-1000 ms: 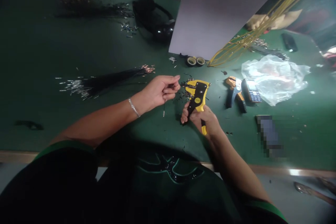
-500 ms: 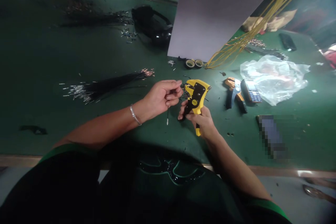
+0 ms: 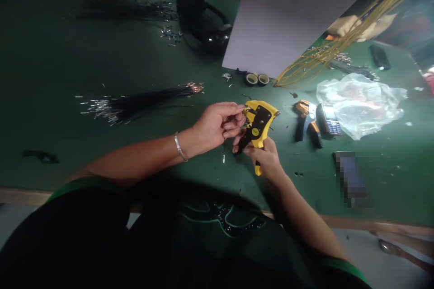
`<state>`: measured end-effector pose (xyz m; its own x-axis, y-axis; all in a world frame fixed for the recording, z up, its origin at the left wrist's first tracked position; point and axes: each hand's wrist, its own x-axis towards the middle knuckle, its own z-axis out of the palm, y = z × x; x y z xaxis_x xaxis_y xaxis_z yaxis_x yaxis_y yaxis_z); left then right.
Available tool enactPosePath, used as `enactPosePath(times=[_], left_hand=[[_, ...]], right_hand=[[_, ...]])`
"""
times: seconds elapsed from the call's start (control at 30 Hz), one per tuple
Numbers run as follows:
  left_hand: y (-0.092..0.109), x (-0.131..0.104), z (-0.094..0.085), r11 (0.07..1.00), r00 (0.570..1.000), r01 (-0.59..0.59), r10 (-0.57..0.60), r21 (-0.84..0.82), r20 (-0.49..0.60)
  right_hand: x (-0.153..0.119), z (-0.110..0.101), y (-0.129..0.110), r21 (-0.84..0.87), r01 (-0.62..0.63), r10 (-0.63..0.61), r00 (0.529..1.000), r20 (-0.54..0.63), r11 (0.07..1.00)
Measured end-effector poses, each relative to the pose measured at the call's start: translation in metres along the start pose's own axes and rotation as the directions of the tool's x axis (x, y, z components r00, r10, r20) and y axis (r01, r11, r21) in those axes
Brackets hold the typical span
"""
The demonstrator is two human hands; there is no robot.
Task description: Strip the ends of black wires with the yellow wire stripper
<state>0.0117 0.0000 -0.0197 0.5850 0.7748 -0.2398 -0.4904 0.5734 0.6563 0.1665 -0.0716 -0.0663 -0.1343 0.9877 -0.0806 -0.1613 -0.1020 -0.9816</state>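
Taking the yellow-and-black tool (image 3: 260,122) as the centre of my clock, twelve pointing away from me, I have a blurred-out smartphone (image 3: 351,174) lying at four on the green table (image 3: 210,189). My right hand (image 3: 266,156) is wrapped around the tool's handles, holding it above the tabletop with its head facing left. At nine, my left hand (image 3: 217,126) has its fingers bent in, pinching a thin dark wire (image 3: 224,146) that hangs beneath them to a silvery tip. Those fingertips are right at the tool's head; I can't make out whether the wire sits in its jaws.

At three lie orange-and-black pliers (image 3: 308,122), a keypad phone (image 3: 329,119) just beside them, then a crumpled clear bag (image 3: 362,106). A bundle of black wires (image 3: 145,100) stretches out toward nine to ten, copper ends nearest me. Two tape rolls (image 3: 257,79) sit at twelve, before a pale panel (image 3: 288,18). Farther off, yellow wires (image 3: 339,49) slant up at two, partly across another person's hands (image 3: 362,27); a black object (image 3: 203,22) rests at eleven, and a second wire bundle (image 3: 129,10) at ten.
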Motion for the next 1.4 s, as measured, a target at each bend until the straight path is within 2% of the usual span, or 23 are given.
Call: enactPosePath(times=[0.2, 0.47, 0.77, 1.1, 1.2, 1.4], left_hand=[[-0.003, -0.002, 0.003, 0.999, 0.999, 0.032, -0.032, -0.043, 0.011], [-0.006, -0.003, 0.002, 0.998, 0.998, 0.036, -0.033, -0.061, 0.046], [-0.007, -0.003, 0.002, 0.995, 0.999, 0.045, -0.044, -0.087, 0.016], [-0.011, -0.003, -0.001, 0.995, 0.998, 0.041, -0.037, -0.095, 0.044], [-0.01, -0.003, 0.0, 0.994, 0.999, 0.044, -0.042, -0.1, 0.027], [-0.009, 0.0, -0.003, 0.992, 0.998, 0.067, -0.067, -0.108, 0.008]], right_hand=[[0.0, 0.001, -0.003, -0.062, 0.025, -0.025, 1.0, -0.005, 0.998], [-0.002, 0.002, -0.003, -0.141, 0.0, -0.01, 0.997, -0.076, 0.99], [-0.004, 0.001, -0.004, -0.15, -0.028, 0.015, 0.996, -0.089, 0.988], [-0.003, -0.002, 0.001, -0.228, 0.008, -0.035, 0.993, -0.117, 0.974], [-0.003, -0.002, 0.0, -0.212, 0.014, -0.036, 0.994, -0.103, 0.977], [-0.003, -0.002, 0.002, -0.065, 0.038, -0.043, 0.997, -0.069, 0.997]])
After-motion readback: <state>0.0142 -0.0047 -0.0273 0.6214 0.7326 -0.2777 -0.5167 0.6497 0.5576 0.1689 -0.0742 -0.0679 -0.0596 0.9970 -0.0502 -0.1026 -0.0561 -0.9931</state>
